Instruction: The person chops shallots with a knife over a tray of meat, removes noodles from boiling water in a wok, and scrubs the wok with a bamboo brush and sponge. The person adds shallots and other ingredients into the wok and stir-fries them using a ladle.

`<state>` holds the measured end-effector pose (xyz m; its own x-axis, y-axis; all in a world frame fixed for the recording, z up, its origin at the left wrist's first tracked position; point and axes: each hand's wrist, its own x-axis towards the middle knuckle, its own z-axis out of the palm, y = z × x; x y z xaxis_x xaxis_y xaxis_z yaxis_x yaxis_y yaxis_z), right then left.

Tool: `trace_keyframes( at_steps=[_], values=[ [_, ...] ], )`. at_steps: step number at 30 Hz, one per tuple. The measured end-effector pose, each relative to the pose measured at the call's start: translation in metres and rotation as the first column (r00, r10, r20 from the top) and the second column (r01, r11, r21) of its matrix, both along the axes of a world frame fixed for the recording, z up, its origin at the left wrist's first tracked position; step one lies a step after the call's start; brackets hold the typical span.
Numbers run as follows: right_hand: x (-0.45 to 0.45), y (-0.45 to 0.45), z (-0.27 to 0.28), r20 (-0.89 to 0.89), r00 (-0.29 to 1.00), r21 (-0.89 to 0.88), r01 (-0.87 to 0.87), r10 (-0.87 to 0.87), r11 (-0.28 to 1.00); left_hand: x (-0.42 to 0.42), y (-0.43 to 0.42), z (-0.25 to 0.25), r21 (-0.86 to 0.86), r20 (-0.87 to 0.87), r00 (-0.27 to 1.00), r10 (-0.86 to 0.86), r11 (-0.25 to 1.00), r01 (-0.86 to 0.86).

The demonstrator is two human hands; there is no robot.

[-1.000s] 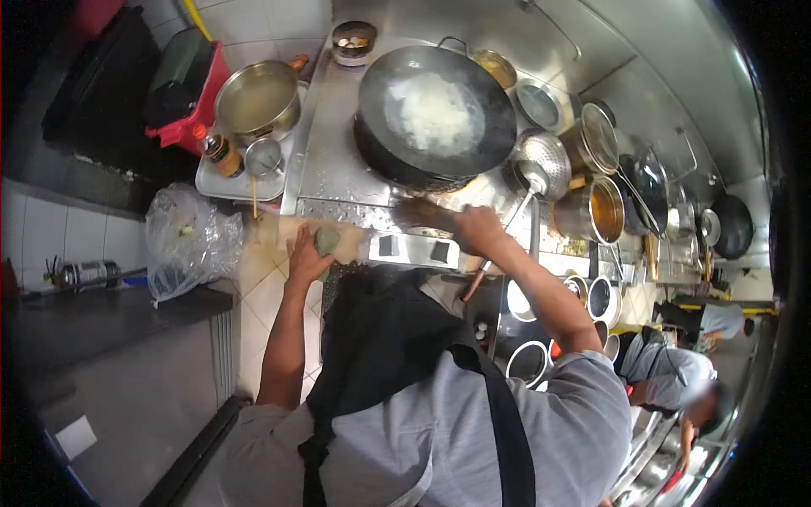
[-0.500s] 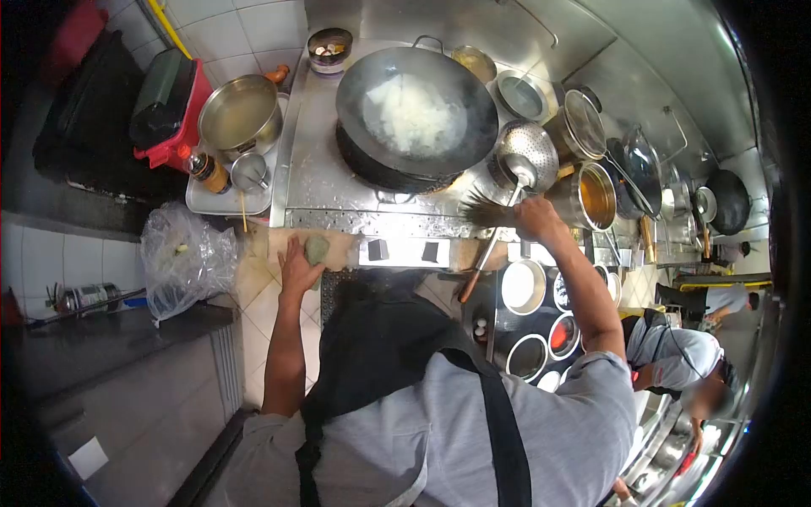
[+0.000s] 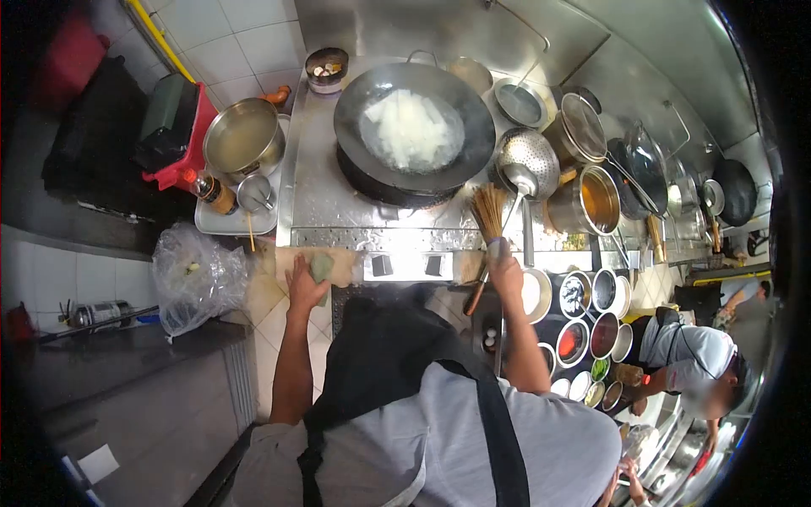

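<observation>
My right hand (image 3: pixel 505 269) is closed round the handle of a bristle brush (image 3: pixel 488 211), whose bristles point up toward the stove, beside a perforated ladle (image 3: pixel 527 162). At the stove's front edge, my left hand (image 3: pixel 304 286) rests by a grey-green cloth (image 3: pixel 321 267); its fingers are partly spread, and the cloth lies against the thumb side. A large black wok (image 3: pixel 346 127) sits on the steel stove top (image 3: pixel 317 198), with white pieces (image 3: pixel 411 127) in liquid inside it.
Left of the stove are a steel pot (image 3: pixel 243 139), a sauce bottle (image 3: pixel 215 194) and a plastic bag (image 3: pixel 196 275). To the right stand a pot of orange liquid (image 3: pixel 596 201) and several ingredient containers (image 3: pixel 573 342). A co-worker (image 3: pixel 688 355) is at the lower right.
The brush first moved right across the stove front, then back nearer my body, and its bristles now point upward. My left hand stays at the edge by the cloth.
</observation>
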<state>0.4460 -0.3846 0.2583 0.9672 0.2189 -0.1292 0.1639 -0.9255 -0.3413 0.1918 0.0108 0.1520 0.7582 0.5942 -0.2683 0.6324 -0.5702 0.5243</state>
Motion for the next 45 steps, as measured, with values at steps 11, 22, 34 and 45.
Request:
trace_keyframes(
  at_steps=[11,22,34,45],
  values=[
    [-0.057,0.033,-0.078,-0.199,0.775,0.056,0.621,-0.600,0.782,-0.002,0.002,-0.006,0.039,-0.128,0.989,-0.076,0.996,0.081],
    [-0.061,-0.001,-0.084,-0.099,0.823,0.320,0.559,-0.560,0.765,0.005,0.024,-0.014,-0.258,0.129,0.992,0.006,0.966,0.027],
    [-0.020,0.033,0.110,-0.534,0.824,0.785,0.400,0.190,0.474,0.023,0.033,-0.048,-0.389,0.304,0.916,0.262,0.912,-0.132],
    [0.022,0.076,0.104,-0.635,0.714,0.711,0.390,0.295,0.585,-0.056,-0.016,-0.028,-0.754,0.470,0.401,0.786,0.594,-0.281]
  ],
)
